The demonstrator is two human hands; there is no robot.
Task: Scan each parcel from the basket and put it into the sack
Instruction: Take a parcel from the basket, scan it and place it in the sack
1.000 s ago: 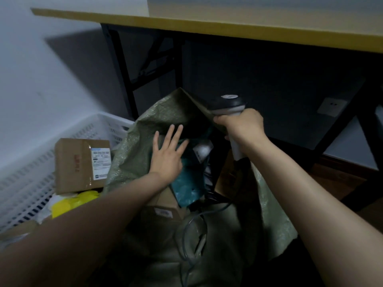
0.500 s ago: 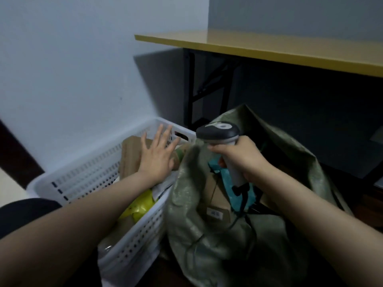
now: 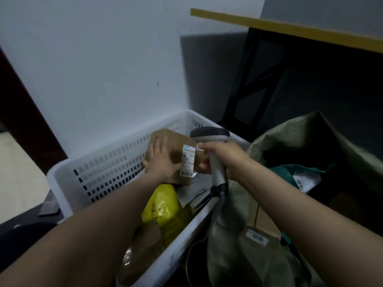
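Observation:
A white slotted basket (image 3: 107, 168) stands at the left by the wall, with several parcels in it. On top lies a brown cardboard box (image 3: 174, 141) with a white label. My left hand (image 3: 160, 160) lies on that box with its fingers spread flat. My right hand (image 3: 222, 157) grips the handle of a grey barcode scanner (image 3: 209, 134), whose head hangs just right of the box's label. At the right stands the green woven sack (image 3: 234, 214), open, with a teal bag (image 3: 290, 172) and a brown box (image 3: 263, 222) inside.
A yellow plastic parcel (image 3: 163, 206) and brown wrapped parcels (image 3: 143, 245) fill the basket's near end. The scanner cable runs down between basket and sack. A yellow-edged table (image 3: 290, 27) on black legs stands behind the sack. The wall is close behind the basket.
My left hand has left the sack, crossed left into the basket and landed flat on the cardboard box. My right hand has carried the scanner left, over to the box's label.

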